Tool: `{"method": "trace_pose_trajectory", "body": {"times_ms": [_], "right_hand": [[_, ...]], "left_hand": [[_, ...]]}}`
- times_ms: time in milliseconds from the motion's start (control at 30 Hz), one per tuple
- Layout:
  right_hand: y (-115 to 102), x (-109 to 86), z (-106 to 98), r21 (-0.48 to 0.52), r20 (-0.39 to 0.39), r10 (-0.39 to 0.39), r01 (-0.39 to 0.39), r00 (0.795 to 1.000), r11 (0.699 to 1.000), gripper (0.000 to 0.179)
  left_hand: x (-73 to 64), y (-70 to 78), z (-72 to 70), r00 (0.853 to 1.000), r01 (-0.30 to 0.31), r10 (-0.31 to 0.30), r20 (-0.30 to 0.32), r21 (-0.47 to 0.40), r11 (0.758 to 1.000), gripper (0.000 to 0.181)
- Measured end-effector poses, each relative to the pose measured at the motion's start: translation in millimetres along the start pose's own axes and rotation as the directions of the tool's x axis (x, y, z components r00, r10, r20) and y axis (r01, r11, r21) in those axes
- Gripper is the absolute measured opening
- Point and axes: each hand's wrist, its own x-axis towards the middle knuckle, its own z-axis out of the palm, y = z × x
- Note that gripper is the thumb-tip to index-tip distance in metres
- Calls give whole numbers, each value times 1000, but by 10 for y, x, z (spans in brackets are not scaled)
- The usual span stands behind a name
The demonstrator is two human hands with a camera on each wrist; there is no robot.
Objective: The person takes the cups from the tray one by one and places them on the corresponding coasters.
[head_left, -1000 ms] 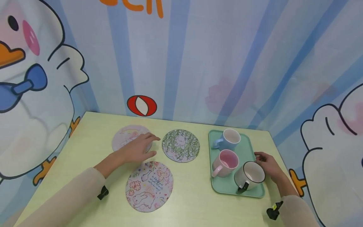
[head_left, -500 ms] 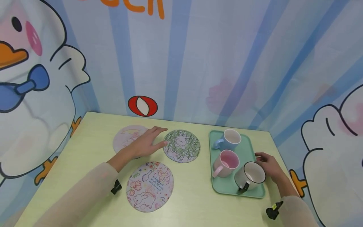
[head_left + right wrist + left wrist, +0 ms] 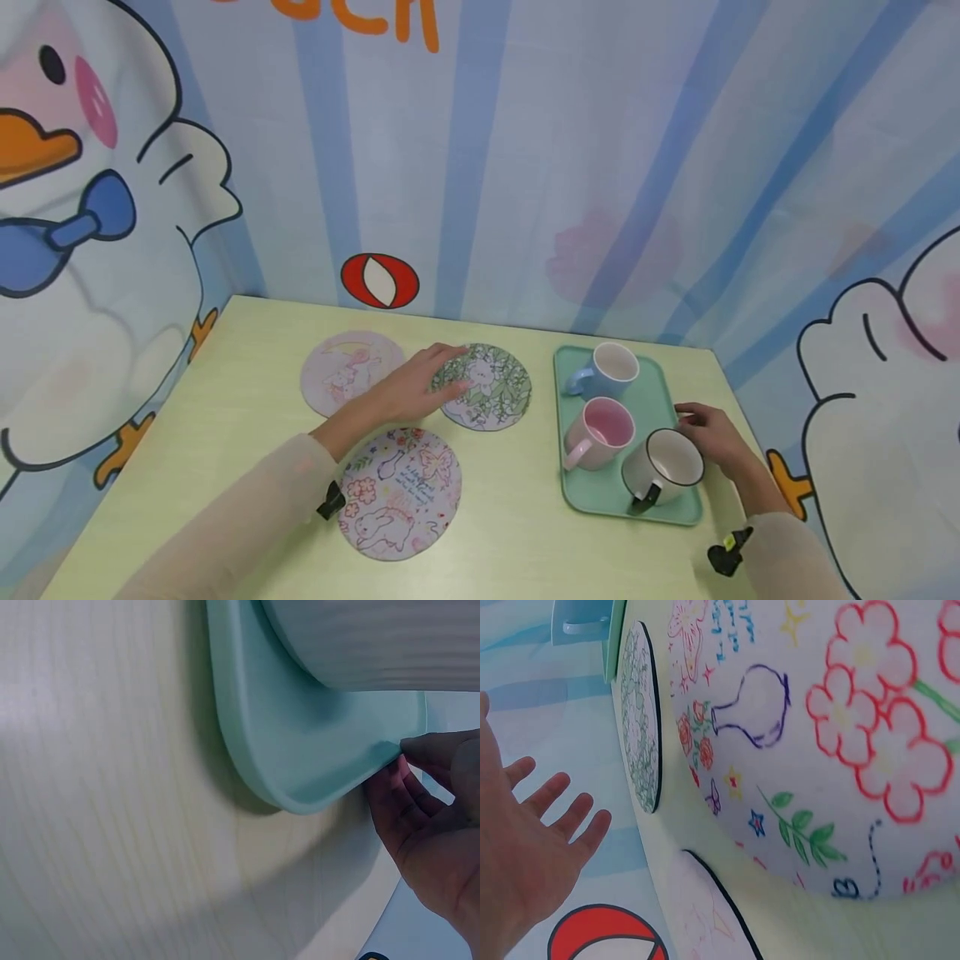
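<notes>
My left hand (image 3: 411, 390) hovers with its fingers spread, holding nothing; its fingertips cover the left edge of a round mat with green leaves and a white flower (image 3: 497, 390). In the left wrist view the hand (image 3: 536, 847) is apart from the mats. My right hand (image 3: 712, 435) pinches the right rim of a mint green tray (image 3: 596, 496), thumb on top and fingers beneath, as the right wrist view shows. On the tray stand a blue mug (image 3: 603, 382), a pink mug (image 3: 588, 446) and a white mug with a dark rim and black handle (image 3: 641, 467).
Two more round mats lie on the pale yellow table (image 3: 510, 517): a pink one (image 3: 337, 375) behind my left forearm and a rabbit-and-flower one (image 3: 405, 508) in front. A striped cartoon curtain (image 3: 510, 208) hangs behind the table and at both sides.
My left hand has moved right, from over the pink mat to the left edge of the green one. The right hand, tray and mugs stay in place.
</notes>
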Motion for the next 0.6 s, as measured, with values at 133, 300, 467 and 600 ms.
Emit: {"method": "trace_pose_trajectory", "body": {"times_ms": [133, 300, 467, 600], "right_hand": [[-6, -1, -16, 2, 19, -6, 6, 1000, 1000, 47], [15, -6, -15, 22, 44, -4, 3, 999, 1000, 47], [49, 0, 2, 38, 42, -10, 9, 999, 999, 49], [59, 7, 0, 54, 40, -14, 12, 999, 998, 51]], "left_hand": [[25, 60, 52, 1000, -11, 11, 0, -52, 999, 73], [59, 134, 150, 999, -32, 33, 15, -93, 995, 72], [82, 216, 240, 999, -33, 38, 32, -133, 991, 71], [107, 299, 307, 998, -48, 54, 44, -137, 989, 72]]}}
